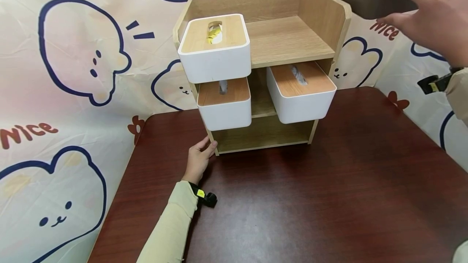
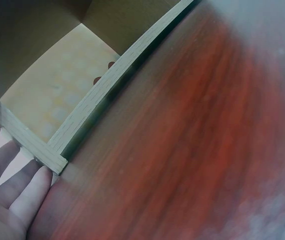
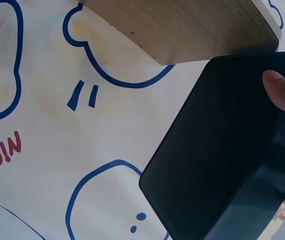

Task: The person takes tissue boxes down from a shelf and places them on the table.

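A small wooden shelf (image 1: 234, 147) stands on the table. My left hand (image 1: 199, 158) holds the lower front edge of its left side panel (image 2: 30, 137), thumb on one side and fingers on the other. Up at the right, beside the shelf's top, my right hand (image 1: 438, 15) grips a dark rectangular box (image 3: 207, 130); in the head view the frame edge cuts off part of the box. A white tissue box (image 1: 215, 62) with a wood lid sits at the top left of the shelf. Two more, a left tissue box (image 1: 224, 113) and a right tissue box (image 1: 303, 106), jut from the tier below.
The dark red-brown table (image 1: 292, 206) extends in front and to both sides. Behind hangs a pale cloth (image 1: 91, 141) printed with cartoon bears. The shelf's right side panel (image 1: 327, 23) rises close to the dark box.
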The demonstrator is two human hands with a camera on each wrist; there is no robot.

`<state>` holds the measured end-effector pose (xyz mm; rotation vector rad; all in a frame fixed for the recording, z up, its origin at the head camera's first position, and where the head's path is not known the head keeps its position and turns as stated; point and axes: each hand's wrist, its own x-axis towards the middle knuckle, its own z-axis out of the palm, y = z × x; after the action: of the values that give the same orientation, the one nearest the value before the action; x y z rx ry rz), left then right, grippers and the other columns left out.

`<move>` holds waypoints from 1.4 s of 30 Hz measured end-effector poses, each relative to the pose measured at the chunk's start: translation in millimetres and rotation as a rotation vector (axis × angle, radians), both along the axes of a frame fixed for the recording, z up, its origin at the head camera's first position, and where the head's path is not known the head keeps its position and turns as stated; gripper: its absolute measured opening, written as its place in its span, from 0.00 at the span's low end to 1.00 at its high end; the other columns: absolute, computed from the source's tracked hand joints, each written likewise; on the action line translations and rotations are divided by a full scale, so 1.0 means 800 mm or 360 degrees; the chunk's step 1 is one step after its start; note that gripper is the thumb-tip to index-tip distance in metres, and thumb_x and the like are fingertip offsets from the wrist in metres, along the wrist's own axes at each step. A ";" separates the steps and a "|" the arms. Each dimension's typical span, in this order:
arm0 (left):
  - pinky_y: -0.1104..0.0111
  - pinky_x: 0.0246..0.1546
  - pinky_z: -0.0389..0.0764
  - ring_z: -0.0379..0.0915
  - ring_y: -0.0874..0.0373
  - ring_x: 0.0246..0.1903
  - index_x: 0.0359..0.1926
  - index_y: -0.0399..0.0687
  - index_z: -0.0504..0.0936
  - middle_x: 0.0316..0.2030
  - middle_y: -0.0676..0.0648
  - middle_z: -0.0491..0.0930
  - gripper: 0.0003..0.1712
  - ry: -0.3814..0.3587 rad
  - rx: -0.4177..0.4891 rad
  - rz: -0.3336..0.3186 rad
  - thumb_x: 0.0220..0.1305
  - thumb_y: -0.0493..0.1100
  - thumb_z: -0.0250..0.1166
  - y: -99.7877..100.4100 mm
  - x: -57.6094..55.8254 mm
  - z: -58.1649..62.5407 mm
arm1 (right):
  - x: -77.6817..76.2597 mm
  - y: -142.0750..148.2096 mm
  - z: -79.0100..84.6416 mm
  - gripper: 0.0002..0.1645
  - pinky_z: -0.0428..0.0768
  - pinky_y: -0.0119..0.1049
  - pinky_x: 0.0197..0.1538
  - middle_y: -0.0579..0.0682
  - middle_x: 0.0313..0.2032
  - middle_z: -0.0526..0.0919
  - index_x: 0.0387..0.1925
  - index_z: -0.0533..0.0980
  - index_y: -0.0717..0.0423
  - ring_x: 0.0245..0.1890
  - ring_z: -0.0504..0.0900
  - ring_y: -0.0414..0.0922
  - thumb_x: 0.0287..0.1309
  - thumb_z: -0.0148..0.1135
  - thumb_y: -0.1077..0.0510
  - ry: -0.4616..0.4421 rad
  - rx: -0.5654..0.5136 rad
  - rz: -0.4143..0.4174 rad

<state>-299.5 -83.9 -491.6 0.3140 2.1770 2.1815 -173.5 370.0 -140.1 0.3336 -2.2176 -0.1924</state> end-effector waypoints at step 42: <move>0.71 0.49 0.78 0.75 0.53 0.54 0.66 0.43 0.71 0.66 0.44 0.66 0.35 -0.0033 -0.0016 -0.0003 0.62 0.51 0.69 -0.002 0.003 0.002 | 0.001 0.024 -0.043 0.47 0.60 0.62 0.62 0.72 0.57 0.62 0.69 0.64 0.57 0.60 0.60 0.71 0.47 0.71 0.69 0.0116 0.0181 0.0157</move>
<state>-297.1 -85.6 -490.4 0.2916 2.1753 2.1621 -172.9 389.1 -174.3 0.4896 -2.1173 -0.2735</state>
